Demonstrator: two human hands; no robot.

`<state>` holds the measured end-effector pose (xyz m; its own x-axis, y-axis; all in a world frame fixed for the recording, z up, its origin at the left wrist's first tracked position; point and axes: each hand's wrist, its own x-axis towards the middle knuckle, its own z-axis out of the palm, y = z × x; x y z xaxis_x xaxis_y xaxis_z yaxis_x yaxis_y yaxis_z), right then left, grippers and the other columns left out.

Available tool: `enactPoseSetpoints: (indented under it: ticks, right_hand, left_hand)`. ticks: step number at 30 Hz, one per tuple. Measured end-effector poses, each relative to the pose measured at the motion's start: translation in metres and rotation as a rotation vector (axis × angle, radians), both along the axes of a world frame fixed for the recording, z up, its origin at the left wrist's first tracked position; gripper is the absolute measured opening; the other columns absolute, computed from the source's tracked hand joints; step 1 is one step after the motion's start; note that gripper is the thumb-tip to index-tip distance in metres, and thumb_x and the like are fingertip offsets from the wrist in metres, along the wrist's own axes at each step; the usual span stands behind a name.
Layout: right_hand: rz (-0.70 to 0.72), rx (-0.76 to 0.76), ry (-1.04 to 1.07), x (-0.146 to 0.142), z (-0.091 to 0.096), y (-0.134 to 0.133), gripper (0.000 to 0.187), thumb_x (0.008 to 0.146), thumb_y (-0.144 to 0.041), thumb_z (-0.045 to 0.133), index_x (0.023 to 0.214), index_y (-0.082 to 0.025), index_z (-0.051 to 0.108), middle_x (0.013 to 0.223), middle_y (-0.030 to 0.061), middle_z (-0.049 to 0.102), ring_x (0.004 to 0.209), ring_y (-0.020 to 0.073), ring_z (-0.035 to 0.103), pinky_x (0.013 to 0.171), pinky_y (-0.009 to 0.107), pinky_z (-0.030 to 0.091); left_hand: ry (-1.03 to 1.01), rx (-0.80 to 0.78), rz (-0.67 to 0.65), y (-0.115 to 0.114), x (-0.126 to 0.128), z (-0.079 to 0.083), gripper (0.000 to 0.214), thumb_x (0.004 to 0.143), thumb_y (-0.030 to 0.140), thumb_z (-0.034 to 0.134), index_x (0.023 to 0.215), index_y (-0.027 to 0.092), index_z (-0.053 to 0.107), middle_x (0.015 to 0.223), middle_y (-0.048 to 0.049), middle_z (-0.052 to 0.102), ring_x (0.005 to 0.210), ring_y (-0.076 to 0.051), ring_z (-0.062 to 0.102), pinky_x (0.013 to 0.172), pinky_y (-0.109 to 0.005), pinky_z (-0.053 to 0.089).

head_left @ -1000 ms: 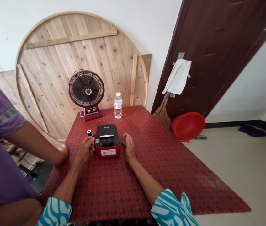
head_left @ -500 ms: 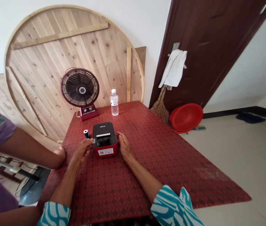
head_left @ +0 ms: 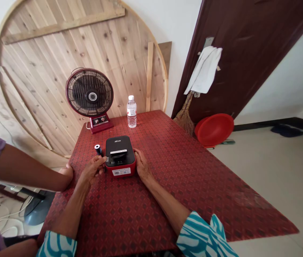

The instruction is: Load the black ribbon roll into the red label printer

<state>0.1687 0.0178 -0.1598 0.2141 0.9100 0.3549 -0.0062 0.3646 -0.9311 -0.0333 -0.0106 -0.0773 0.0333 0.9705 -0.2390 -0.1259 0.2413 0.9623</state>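
Machine: the small black-and-red machine sits on the table, between my two hands, with a dark slot and a white strip on its lid and a white label on its near side.
Left hand: my left hand has thumb and forefinger close together at the machine's left edge, by a grey patch; I cannot tell whether they grip it.
Right hand: my right hand is partly open, fingers lying along the machine's right side.
Roll: a dark roll with a white end stands just left of the machine, beyond my left fingers.
Bottle: a clear bottle with a white cap stands upright behind the machine.
Fan: a dark red fan stands at the far left corner, facing me.
Neighbour: another person's arm comes in from my left, its hand at the table edge.
Wall: a round wooden board leans behind the table.
Door: a white cloth hangs at the door, above a broom and a red basin.
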Motion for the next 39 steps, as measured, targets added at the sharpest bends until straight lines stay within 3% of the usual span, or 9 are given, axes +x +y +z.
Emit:
enactPoseSetpoints:
  ticks: [11, 19, 33, 39]
  right_hand:
    - [0.037, -0.051, -0.027, 0.004, 0.0, -0.002, 0.036, 0.088, -0.043, 0.04, 0.111, -0.024, 0.06, 0.113, 0.0056, 0.063, 0.109, 0.0209, 0.055, 0.099, 0.038, 0.039]
    - [0.036, -0.088, 0.015, 0.008, -0.003, -0.002, 0.042, 0.086, -0.05, 0.04, 0.109, -0.021, 0.06, 0.113, 0.0076, 0.063, 0.109, 0.0219, 0.055, 0.099, 0.039, 0.039]
    - [0.013, -0.112, -0.022, 0.006, 0.001, -0.017, 0.039, 0.089, -0.046, 0.038, 0.11, -0.021, 0.059, 0.11, 0.0067, 0.064, 0.103, 0.0199, 0.057, 0.094, 0.037, 0.041]
    - [-0.075, -0.129, -0.078, 0.003, 0.009, -0.032, 0.041, 0.089, -0.046, 0.033, 0.105, -0.018, 0.059, 0.105, 0.0077, 0.065, 0.1, 0.0196, 0.058, 0.092, 0.036, 0.041]
  left_hand:
    - [-0.055, -0.02, 0.05, -0.002, 0.009, -0.009, 0.043, 0.057, 0.043, 0.074, 0.069, 0.019, 0.039, 0.049, 0.0094, 0.051, 0.03, -0.003, 0.041, 0.029, -0.014, 0.014]
    - [-0.055, 0.001, 0.004, -0.006, 0.014, -0.008, 0.044, 0.059, 0.044, 0.074, 0.071, 0.021, 0.039, 0.048, 0.0096, 0.052, 0.03, -0.006, 0.046, 0.028, -0.014, 0.019]
    - [-0.075, 0.014, -0.01, -0.01, 0.016, -0.014, 0.041, 0.064, 0.046, 0.07, 0.073, 0.021, 0.04, 0.046, 0.0107, 0.05, 0.03, -0.008, 0.049, 0.028, -0.014, 0.031]
    - [-0.09, 0.021, -0.021, -0.013, 0.017, -0.013, 0.04, 0.064, 0.045, 0.07, 0.074, 0.021, 0.04, 0.044, 0.0115, 0.049, 0.03, -0.008, 0.049, 0.027, -0.014, 0.032]
